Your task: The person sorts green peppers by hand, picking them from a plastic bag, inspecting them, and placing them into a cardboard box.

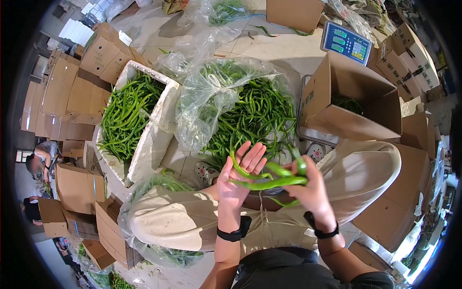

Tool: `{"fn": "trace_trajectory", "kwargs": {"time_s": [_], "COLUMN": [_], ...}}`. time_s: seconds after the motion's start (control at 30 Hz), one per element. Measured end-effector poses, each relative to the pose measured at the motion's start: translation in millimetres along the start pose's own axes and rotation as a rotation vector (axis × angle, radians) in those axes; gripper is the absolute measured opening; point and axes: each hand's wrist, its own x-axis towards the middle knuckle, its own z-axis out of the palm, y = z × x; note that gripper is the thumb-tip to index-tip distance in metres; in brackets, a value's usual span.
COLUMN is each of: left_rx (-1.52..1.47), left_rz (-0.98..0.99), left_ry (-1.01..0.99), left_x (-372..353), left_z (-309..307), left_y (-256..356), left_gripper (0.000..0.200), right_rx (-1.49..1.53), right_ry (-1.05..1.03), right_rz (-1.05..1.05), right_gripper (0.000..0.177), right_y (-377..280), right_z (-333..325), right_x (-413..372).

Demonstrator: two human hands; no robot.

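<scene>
My left hand [237, 178] is held palm up with its fingers spread, and a long green pepper [240, 171] lies across the palm. My right hand [308, 188] grips a small bunch of green peppers [281, 179], whose tips reach over to the left palm. Both hands hover above my knees, just in front of a big heap of green peppers [255, 113] in an open clear plastic bag [207, 96]. A black band is on each wrist.
A white foam box [154, 130] full of green peppers stands to the left. An open cardboard box [351, 96] sits on a scale with a digital display [345, 42] at the right. Stacked cartons line both sides. Other people crouch at far left [41, 161].
</scene>
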Motion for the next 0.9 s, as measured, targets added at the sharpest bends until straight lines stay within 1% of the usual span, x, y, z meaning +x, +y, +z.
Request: {"fn": "trace_trajectory", "kwargs": {"time_s": [0.07,0.1,0.2,0.23,0.3,0.33,0.37,0.4,0.43,0.47,0.5,0.57,0.6,0.63,0.67,0.7,0.77,0.8,0.83,0.9], "left_rx": [-0.005,-0.006,0.069,0.047,0.047,0.042,0.084,0.253,0.387,0.524,0.571,0.552,0.545,0.584,0.586,0.585,0.596,0.611,0.628,0.636], "left_rz": [-0.006,-0.03,-0.026,-0.04,-0.123,-0.17,-0.195,-0.143,-0.114,-0.082,-0.065,-0.079,-0.086,-0.084,-0.099,-0.11,-0.127,-0.139,-0.15,-0.144], "left_ry": [0.034,0.004,-0.009,-0.026,-0.046,-0.067,-0.04,-0.031,-0.009,0.013,0.089,0.125,0.147,0.145,0.135,0.128,0.111,0.101,0.09,0.065], "left_x": [1,1,0,-2,-3,-2,-2,-2,-1,1,2,2,1,1,0,-1,-2,-3,-1,0], "left_z": [9,11,20,17,9,7,7,-1,-9,-14,-15,-16,-16,-17,-16,-14,-18,-17,-14,-5], "left_y": [-4,-8,-13,-16,-15,-15,-13,-13,-12,-10,-9,-6,-6,-8,-10,-13,-20,-24,-26,-32], "left_gripper": [0.054,0.057,0.059,0.065,0.066,0.067,0.067,0.061,0.059,0.058,0.055,0.053,0.052,0.051,0.051,0.05,0.051,0.051,0.052,0.054], "right_rx": [-0.235,-0.289,-0.325,-0.277,-0.192,-0.186,-0.204,-0.076,-0.009,-0.085,-0.015,-0.056,-0.177,-0.185,-0.193,-0.143,-0.048,0.072,0.162,0.339], "right_ry": [-0.025,-0.029,0.011,0.022,0.054,0.13,0.271,0.434,0.588,0.726,0.831,0.923,0.982,0.999,1.013,0.95,0.821,0.718,0.637,0.402], "right_rz": [-0.076,-0.038,-0.057,-0.059,-0.064,-0.109,-0.134,-0.131,-0.166,-0.244,-0.28,-0.355,-0.329,-0.332,-0.339,-0.328,-0.282,-0.204,-0.135,0.027], "right_gripper": [0.031,0.034,0.033,0.032,0.031,0.031,0.032,0.032,0.032,0.03,0.027,0.025,0.022,0.021,0.019,0.019,0.02,0.016,0.018,0.025], "right_y": [10,4,12,13,15,9,4,-5,-24,-31,-35,-44,-33,-32,-33,-32,-34,-31,-33,-20], "right_z": [18,24,30,29,16,4,-10,-25,-41,-65,-89,-129,-149,-150,-152,-149,-115,-97,-75,-50], "right_x": [3,3,6,8,10,11,13,17,24,34,46,68,79,80,83,82,63,56,51,44]}}
